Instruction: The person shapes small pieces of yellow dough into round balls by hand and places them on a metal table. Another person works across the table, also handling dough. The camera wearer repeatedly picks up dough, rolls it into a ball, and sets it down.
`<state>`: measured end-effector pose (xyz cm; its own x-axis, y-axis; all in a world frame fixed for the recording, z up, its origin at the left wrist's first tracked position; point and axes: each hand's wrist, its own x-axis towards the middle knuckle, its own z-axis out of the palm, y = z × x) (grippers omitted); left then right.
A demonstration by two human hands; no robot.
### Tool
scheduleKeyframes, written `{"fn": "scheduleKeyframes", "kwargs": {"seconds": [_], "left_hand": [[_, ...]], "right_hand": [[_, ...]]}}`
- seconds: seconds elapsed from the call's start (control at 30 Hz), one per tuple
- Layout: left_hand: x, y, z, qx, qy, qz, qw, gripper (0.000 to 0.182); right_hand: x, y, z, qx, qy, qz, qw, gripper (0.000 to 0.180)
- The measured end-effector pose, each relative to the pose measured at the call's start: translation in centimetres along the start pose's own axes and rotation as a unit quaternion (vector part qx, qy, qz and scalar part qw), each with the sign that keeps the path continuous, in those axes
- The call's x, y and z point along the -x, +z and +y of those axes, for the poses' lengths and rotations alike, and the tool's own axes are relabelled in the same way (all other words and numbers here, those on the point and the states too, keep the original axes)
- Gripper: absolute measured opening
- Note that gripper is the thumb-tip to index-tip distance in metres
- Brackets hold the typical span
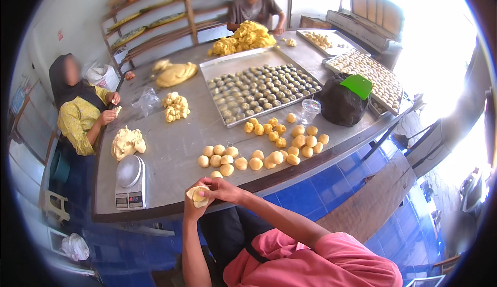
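Note:
In my left hand (pixel 191 209), near the table's front edge, lies a flattened pale dough wrapper (pixel 198 203) with a yellow filling (pixel 200 194) at its centre. My right hand (pixel 223 190) closes over its side, the thumb pressing on the filling. Just beyond my hands on the metal tabletop (pixel 167 170) sit several smooth dough balls (pixel 256 163), some piled farther right. Behind that pile is a group of rougher yellow filling balls (pixel 268 127).
A digital scale (pixel 131 184) stands at left beside a dough mound (pixel 128 143). Trays of dark-topped pastries (pixel 264 89) and pale pieces (pixel 369 73) lie beyond. A plastic cup (pixel 310 110) and black bag (pixel 343 100) stand right. Two people (pixel 83 108) work around the table.

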<state>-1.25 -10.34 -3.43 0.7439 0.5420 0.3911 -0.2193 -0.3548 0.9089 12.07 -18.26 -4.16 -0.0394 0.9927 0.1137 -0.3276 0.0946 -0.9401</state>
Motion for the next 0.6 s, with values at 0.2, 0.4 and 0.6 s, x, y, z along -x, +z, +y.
{"fn": "scheduleKeyframes", "kwargs": {"seconds": [0.2, 0.4, 0.6], "left_hand": [[0.48, -0.22, -0.69, 0.046, -0.057, 0.022, 0.997, 0.023], [0.56, -0.18, 0.09, 0.006, -0.052, 0.035, 0.998, 0.023], [0.34, 0.17, 0.01, -0.004, -0.042, 0.055, 0.998, 0.021]], "right_hand": [[0.66, -0.32, 0.66, -0.045, -0.052, -0.02, 0.997, 0.041], [0.4, -0.5, 0.71, -0.048, -0.041, -0.012, 0.998, 0.038], [0.66, -0.45, 0.58, -0.062, -0.039, -0.002, 0.997, 0.035]]}}
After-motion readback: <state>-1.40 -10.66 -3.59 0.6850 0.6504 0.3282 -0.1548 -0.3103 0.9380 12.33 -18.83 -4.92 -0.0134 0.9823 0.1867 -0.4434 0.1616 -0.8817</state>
